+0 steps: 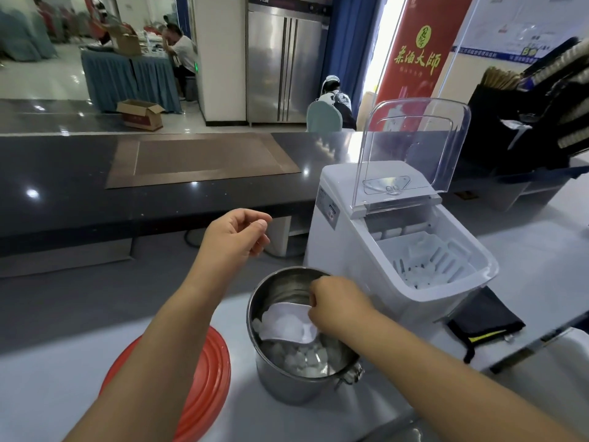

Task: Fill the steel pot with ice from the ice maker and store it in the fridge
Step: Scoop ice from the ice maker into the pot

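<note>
Head view, 1 frame.

1. Steel pot: stands upright on the white worktop, just in front of the ice maker's left corner. Lid off, with a latch fitting on its near right side. The bottom is covered with ice cubes.
2. White ice scoop: its bowl sits inside the pot's mouth, above the ice, with the open end towards the left.
3. Right hand: over the pot's far right rim, fingers curled round the scoop's handle end, gripping it.
4. Left hand: raised in the air beyond the pot and left of the ice maker, touching nothing. Fingers loosely curled, holding nothing.
5. Ice maker: white countertop unit to the right of the pot. Clear lid tipped up and back. White slotted basket inside, with a few pieces of ice at its bottom.
6. Red round lid: lies flat on the worktop left of the pot, partly hidden by the left forearm.
7. Black cloth with yellow stripe: on the worktop at the ice maker's right base.
8. Steel 2-door fridge: against the far wall, doors closed, well apart from the pot.
9. Brown mat: flat on the dark counter beyond the worktop.
</note>
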Demonstrator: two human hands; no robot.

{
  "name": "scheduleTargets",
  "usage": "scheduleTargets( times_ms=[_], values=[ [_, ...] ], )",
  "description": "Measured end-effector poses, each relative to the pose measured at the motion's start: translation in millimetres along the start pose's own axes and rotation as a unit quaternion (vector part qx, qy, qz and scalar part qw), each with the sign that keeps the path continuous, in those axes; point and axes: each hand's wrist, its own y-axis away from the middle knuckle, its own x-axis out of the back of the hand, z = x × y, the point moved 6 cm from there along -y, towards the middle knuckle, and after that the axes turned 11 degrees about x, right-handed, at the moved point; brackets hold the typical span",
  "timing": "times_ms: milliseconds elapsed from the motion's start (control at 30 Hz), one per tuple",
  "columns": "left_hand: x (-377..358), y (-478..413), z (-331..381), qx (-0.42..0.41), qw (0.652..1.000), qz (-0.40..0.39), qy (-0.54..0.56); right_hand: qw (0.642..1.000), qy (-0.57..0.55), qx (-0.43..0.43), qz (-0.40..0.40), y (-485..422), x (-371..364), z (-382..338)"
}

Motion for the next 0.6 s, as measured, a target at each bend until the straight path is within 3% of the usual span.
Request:
scheduleTargets(
  times_ms=[433, 600],
  values=[
    [8.5, -5.1, -3.6, 0.003, 1.000, 0.007, 0.011, 0.986, 0.153, 0.051, 0.038, -10.8, 20.6, -12.5],
    [-3.2, -5.7, -0.2, 0.001, 1.000, 0.003, 0.004, 0.982, 0.155, 0.068, 0.078, 3.4, 56.3, -11.8]
  ],
)
